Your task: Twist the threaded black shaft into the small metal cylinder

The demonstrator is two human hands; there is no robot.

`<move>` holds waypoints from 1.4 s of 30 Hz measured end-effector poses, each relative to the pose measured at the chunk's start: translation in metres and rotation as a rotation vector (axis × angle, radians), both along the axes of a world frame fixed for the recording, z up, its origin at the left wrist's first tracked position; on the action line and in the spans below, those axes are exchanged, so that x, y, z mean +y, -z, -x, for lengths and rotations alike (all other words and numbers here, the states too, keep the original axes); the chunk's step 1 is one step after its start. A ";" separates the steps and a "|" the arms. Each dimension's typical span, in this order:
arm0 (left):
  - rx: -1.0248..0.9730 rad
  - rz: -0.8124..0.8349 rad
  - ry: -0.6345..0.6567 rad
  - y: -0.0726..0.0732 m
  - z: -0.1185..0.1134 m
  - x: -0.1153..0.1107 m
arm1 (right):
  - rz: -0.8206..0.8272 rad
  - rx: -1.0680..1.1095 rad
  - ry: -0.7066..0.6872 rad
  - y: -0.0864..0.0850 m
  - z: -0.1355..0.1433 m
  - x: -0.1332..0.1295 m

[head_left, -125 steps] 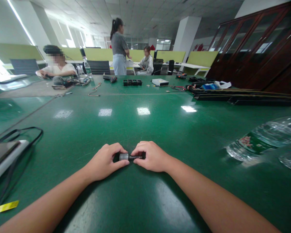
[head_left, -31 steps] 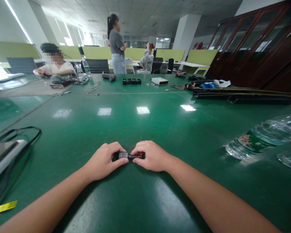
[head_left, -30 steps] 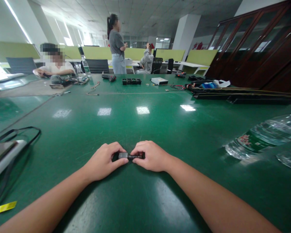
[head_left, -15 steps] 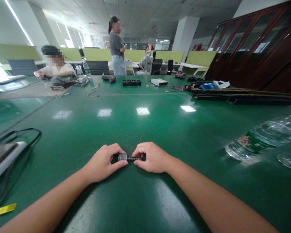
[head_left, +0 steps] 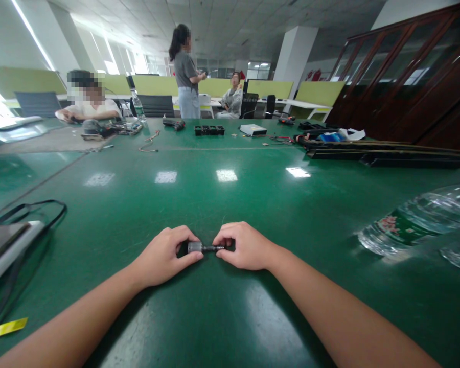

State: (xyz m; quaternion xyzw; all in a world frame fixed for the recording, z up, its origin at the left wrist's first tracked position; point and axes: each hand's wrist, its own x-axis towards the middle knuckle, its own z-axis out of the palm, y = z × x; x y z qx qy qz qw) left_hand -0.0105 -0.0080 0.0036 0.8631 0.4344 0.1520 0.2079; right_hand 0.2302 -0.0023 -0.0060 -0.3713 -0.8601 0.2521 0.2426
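A small grey metal cylinder with a thin dark ribbed shaft (head_left: 208, 249) lies level between my hands, just over the green table (head_left: 222, 312). My left hand (head_left: 166, 255) is closed around the cylinder end, thumb below and forefinger above. My right hand (head_left: 245, 246) pinches the far right end of the shaft, and its fingertips partly hide that tip. Between the two sets of fingers the shaft shows bare. Whether the piece touches the tabletop, I cannot tell.
Water bottles (head_left: 417, 222) lie at the right. On the left are a white-edged device (head_left: 13, 250) with a black strap and a yellow tag (head_left: 5, 328). Tools, a black part (head_left: 209, 130) and a white box (head_left: 253, 130) sit far back, near several people.
My right hand has shifted slightly right along the shaft, baring more of it. My left hand keeps its hold. Behind, the standing person's forearm has come forward and a seated person's hand has lowered.
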 end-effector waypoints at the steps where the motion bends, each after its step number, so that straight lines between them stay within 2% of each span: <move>1: -0.001 0.002 0.000 0.000 0.000 0.000 | 0.001 -0.002 0.001 0.000 0.000 0.000; 25: 0.001 0.002 -0.004 -0.003 -0.001 -0.001 | 0.005 -0.030 0.012 -0.002 -0.012 0.004; 42: -0.010 0.002 -0.022 -0.003 -0.003 0.000 | 0.021 -0.034 0.078 -0.004 -0.023 0.013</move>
